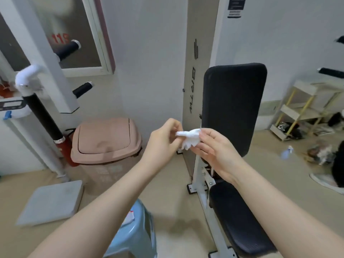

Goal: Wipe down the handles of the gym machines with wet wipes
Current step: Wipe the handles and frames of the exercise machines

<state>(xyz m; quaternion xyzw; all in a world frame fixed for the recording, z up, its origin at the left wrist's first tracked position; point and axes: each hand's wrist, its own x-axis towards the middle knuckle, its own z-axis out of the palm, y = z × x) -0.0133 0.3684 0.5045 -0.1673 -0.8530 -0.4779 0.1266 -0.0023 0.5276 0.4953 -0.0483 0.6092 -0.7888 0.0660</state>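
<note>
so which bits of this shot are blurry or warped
Head view: wide-angle bend bows the grey upright; motion blur smears the white elbow handle and right-edge floor clutter; both hands, left and right, and the wipe are fairly sharp; lighting soft.

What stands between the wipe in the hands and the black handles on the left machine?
Nothing visible does. Both hands, left hand and right hand, hold the wet wipe in open air. The black handles lie up and left, with only bare wall and the pink bin below that path.
</note>
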